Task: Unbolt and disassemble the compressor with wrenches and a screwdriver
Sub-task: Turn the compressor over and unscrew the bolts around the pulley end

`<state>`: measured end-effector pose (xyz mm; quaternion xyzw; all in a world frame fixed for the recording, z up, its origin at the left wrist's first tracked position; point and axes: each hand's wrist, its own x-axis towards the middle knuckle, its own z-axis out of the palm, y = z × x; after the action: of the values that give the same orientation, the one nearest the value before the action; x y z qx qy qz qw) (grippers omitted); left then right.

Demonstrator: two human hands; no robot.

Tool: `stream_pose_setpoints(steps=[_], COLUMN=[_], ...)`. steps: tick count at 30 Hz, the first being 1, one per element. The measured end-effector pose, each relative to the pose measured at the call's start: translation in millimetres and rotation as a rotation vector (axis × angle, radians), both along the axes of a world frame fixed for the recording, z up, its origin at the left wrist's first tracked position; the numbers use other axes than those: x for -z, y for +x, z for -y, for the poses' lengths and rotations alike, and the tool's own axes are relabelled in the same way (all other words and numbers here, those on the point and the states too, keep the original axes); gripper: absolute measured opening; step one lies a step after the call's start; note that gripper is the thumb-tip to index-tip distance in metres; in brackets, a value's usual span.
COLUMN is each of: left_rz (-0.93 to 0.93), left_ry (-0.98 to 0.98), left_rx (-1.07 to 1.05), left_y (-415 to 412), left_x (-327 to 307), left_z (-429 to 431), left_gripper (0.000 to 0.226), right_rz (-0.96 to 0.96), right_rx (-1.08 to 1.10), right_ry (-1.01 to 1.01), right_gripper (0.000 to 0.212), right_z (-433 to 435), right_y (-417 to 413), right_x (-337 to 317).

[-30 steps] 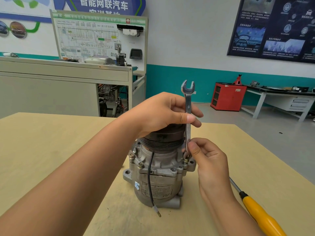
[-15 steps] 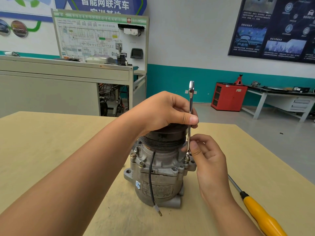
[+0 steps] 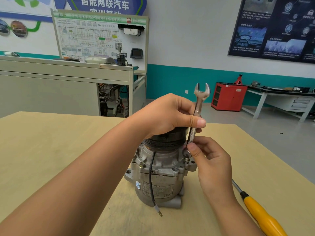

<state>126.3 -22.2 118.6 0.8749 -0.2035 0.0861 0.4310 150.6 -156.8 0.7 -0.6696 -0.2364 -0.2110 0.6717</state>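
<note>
A grey metal compressor (image 3: 158, 183) stands upright on the wooden table (image 3: 51, 150), its black pulley on top and a black wire hanging down its front. A steel wrench (image 3: 198, 106) stands nearly vertical, its lower end on a bolt (image 3: 186, 157) at the compressor's right flange, its open jaw pointing up. My left hand (image 3: 168, 114) pinches the wrench's shaft near the middle between thumb and fingers. My right hand (image 3: 209, 155) pinches the lower part of the wrench just above the bolt. A yellow-handled screwdriver (image 3: 260, 213) lies on the table to the right.
Behind the table stand a grey workbench (image 3: 68, 74) with a wiring display board, a red cabinet (image 3: 228, 97) and a white side table (image 3: 281, 99) against the teal-striped wall. The wooden table's right edge runs close to the screwdriver.
The wrench has turned about its own axis: its open jaw showed flat, then edge-on, and now faces me again. Both hands kept their hold on it.
</note>
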Motion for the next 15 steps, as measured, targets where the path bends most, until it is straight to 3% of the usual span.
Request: stream_pose_setpoints(steps=[3, 6, 10, 15], left_rz=[-0.007, -0.031, -0.055, -0.052], left_ry=[0.052, 0.058, 0.033, -0.025], left_rx=[-0.004, 0.036, 0.069, 0.042], left_y=[3.1, 3.9, 4.4, 7.5], left_x=[1.3, 1.9, 2.2, 2.9], left_z=[1.0, 1.3, -0.1, -2.2], left_gripper=[0.014, 0.013, 0.021, 0.013], right_rz=[-0.014, -0.036, -0.031, -0.053], right_rx=[-0.028, -0.080, -0.108, -0.118], right_ry=[0.039, 0.074, 0.065, 0.068], right_gripper=[0.018, 0.005, 0.012, 0.024], right_z=[-1.3, -2.9, -4.1, -7.2], right_y=[-0.3, -0.5, -0.2, -0.6], right_x=[-0.6, -1.3, -1.7, -1.1])
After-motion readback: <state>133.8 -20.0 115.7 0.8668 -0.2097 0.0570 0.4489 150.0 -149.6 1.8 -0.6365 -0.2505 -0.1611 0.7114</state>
